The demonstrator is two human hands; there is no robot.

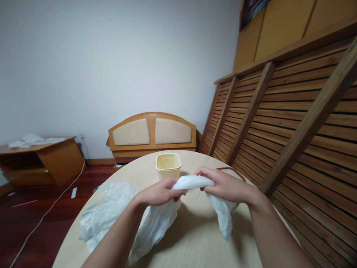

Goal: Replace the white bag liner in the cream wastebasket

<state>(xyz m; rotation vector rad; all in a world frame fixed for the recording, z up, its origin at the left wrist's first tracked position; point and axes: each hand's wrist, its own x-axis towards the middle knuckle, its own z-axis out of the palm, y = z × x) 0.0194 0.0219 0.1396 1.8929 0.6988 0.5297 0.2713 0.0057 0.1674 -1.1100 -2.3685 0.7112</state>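
Observation:
A white plastic bag [193, 181], gathered into a narrow band, stretches between my two hands above the table. My left hand [163, 191] grips one side of it, and my right hand [216, 182] grips the other. Loose ends of the bag hang below each hand. Just beyond my hands stands a pale yellow square tub [168, 163], upright with its top uncovered. Left of my left forearm lies more crumpled white plastic [107, 208] on the table; whether it is a separate bag I cannot tell.
The round light wood table [200, 230] carries these things. Near its right edge a brown strap or cord [231, 169] curves behind my right hand. Slatted wooden panels [279, 123] lean at the right. A headboard [152, 132] stands behind the table, a low desk [58, 160] at the left.

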